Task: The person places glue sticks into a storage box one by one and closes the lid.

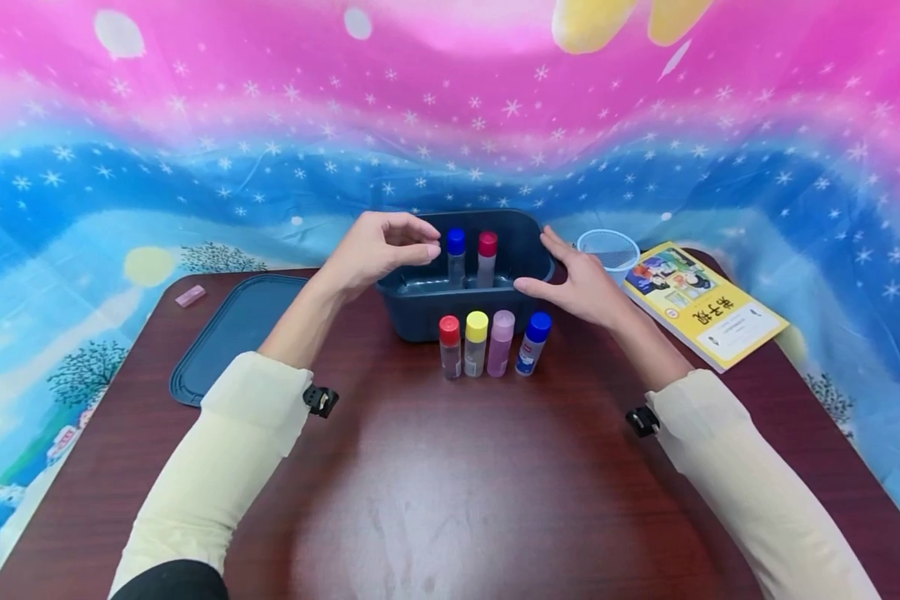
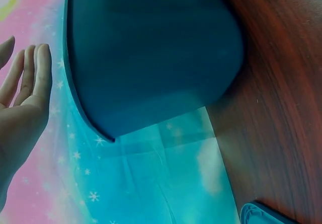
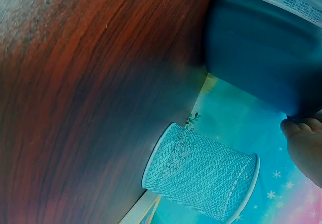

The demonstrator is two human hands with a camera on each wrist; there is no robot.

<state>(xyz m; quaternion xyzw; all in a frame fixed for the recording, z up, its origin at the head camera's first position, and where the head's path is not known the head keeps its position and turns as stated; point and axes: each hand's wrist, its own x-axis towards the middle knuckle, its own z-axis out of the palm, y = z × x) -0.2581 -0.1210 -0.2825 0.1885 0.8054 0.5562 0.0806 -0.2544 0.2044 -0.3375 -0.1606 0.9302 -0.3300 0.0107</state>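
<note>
A dark blue plastic bin (image 1: pixel 450 310) stands at the back of the table. Inside it, a blue-capped glue stick (image 1: pixel 456 257) and a red-capped one (image 1: pixel 487 258) stand upright. My left hand (image 1: pixel 381 250) hovers over the bin's left end, fingers fairly straight and holding nothing. At the right end, my right hand (image 1: pixel 579 285) touches the rim with extended fingers, its thumb towards the front edge. In front of the bin stands a row of glue sticks: red-capped (image 1: pixel 450 347), yellow-capped (image 1: pixel 476 343), pink (image 1: pixel 501 343) and blue-capped (image 1: pixel 533 343).
A dark blue lid (image 1: pixel 232 333) lies left of the bin, with a small pink block (image 1: pixel 191 296) beyond it. To the right are a light blue mesh cup (image 3: pixel 201 171) and a yellow book (image 1: pixel 705 304). A printed cloth (image 1: pixel 450 125) hangs behind the table.
</note>
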